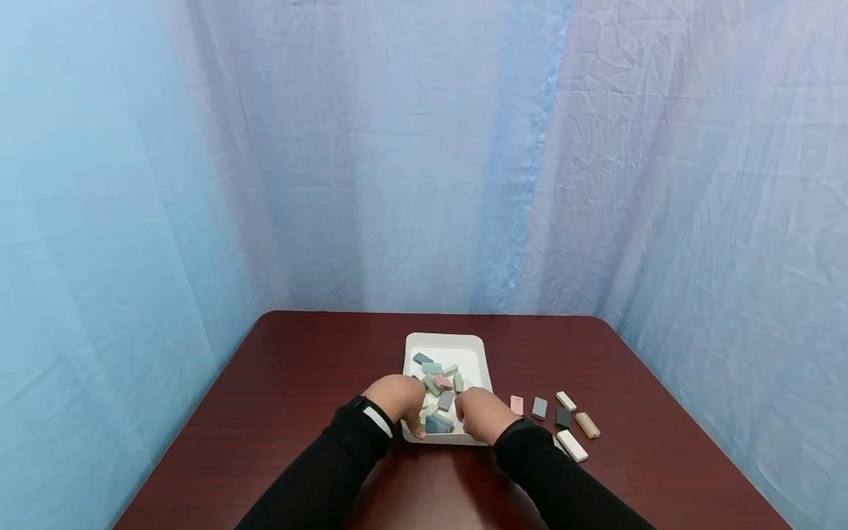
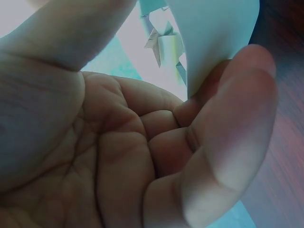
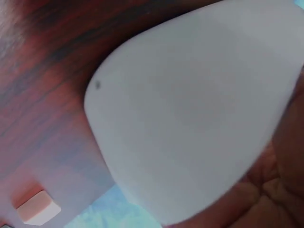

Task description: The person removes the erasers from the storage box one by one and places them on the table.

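Note:
A white tray of small pale blocks stands between my hands. My left hand reaches over its left side, the thumb pointing down inside near the front corner. In the left wrist view, my left hand's fingers curl beside the tray wall, with a bare palm behind them. My right hand reaches over the right wall, its fingers bent down among the blocks. The tray's outer wall fills much of the right wrist view and covers the fingertips; only part of the palm shows behind it.
Right of the tray, several loose blocks lie on the dark red table, among them a pink block, a grey block, a black block, a tan block and a white block. Light blue curtains surround the table.

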`<state>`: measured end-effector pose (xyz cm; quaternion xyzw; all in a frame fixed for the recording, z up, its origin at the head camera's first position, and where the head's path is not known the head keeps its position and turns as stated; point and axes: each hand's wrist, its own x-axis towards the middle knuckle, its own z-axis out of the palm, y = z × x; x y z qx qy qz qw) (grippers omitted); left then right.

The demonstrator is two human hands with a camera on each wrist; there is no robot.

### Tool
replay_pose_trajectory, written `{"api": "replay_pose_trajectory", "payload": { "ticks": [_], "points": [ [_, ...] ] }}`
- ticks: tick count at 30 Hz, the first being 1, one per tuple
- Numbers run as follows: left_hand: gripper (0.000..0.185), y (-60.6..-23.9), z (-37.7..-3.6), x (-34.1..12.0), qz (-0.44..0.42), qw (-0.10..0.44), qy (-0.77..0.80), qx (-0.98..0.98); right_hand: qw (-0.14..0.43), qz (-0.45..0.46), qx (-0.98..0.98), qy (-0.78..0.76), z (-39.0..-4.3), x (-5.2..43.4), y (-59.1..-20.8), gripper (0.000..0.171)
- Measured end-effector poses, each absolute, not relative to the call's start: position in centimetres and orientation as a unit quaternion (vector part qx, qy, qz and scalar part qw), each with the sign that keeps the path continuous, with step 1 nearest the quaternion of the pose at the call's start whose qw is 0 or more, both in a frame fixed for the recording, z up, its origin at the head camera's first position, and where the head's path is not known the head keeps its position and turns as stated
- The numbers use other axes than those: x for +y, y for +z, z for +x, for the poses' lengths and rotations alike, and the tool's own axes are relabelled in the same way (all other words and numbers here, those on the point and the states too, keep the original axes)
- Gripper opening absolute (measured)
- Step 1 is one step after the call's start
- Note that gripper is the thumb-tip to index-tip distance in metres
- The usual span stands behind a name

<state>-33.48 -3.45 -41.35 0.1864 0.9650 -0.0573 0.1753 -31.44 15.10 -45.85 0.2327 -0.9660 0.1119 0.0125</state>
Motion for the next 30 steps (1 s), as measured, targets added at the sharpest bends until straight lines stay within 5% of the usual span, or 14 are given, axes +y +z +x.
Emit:
{"api": "replay_pose_trajectory", "payload": {
  "ticks": [14, 30],
  "points": [
    [0.045, -41.8, -33.4, -3.3, 0.175, 0.177, -0.045, 0.967, 0.083, 0.227, -0.960, 0.139, -30.0, 15.9, -45.2, 0.013],
    [0.048, -41.6, -33.6, -3.8, 0.177, 0.186, -0.023, 0.966, 0.065, 0.123, -0.969, 0.205, -25.8, 19.7, -43.5, 0.018]
  ]
}}
